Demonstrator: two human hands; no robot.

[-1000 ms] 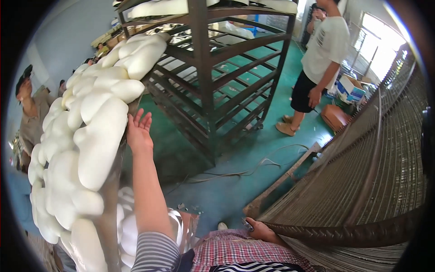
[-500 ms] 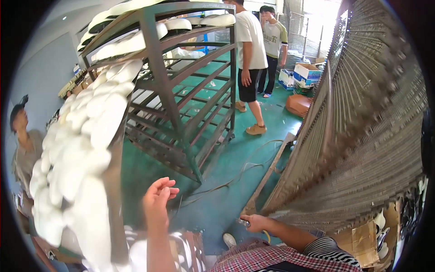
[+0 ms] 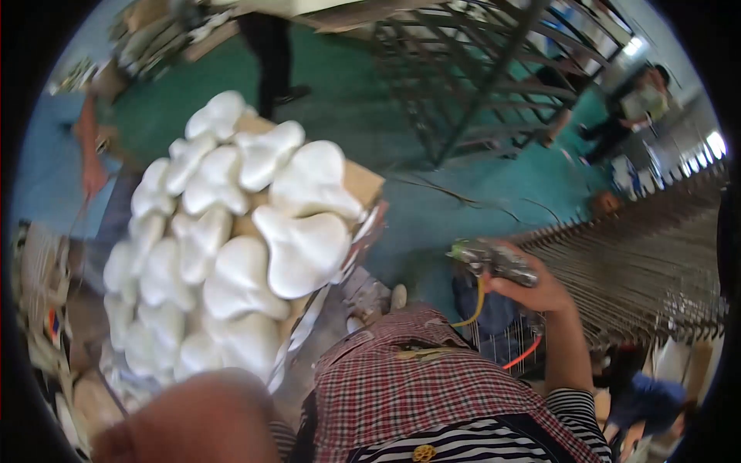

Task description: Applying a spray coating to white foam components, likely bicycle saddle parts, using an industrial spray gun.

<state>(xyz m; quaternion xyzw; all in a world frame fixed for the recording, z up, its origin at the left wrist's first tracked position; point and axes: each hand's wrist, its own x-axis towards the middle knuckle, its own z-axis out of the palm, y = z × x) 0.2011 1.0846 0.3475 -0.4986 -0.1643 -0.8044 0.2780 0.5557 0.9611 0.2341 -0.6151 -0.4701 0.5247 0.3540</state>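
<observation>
While the right hand [image 3: 532, 289] grips a metal tool [image 3: 494, 261], green floor [image 3: 432, 224] lies open between the foam pile [image 3: 247, 231] and wire racks [image 3: 641, 262].

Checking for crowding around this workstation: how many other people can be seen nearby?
3, perhaps more hidden. One person in dark trousers stands at top centre beyond the white foam pieces; another person at far left; a third person bends at upper right by the metal rack.

Metal rack [image 3: 494, 85] on green floor [image 3: 363, 116].
</observation>
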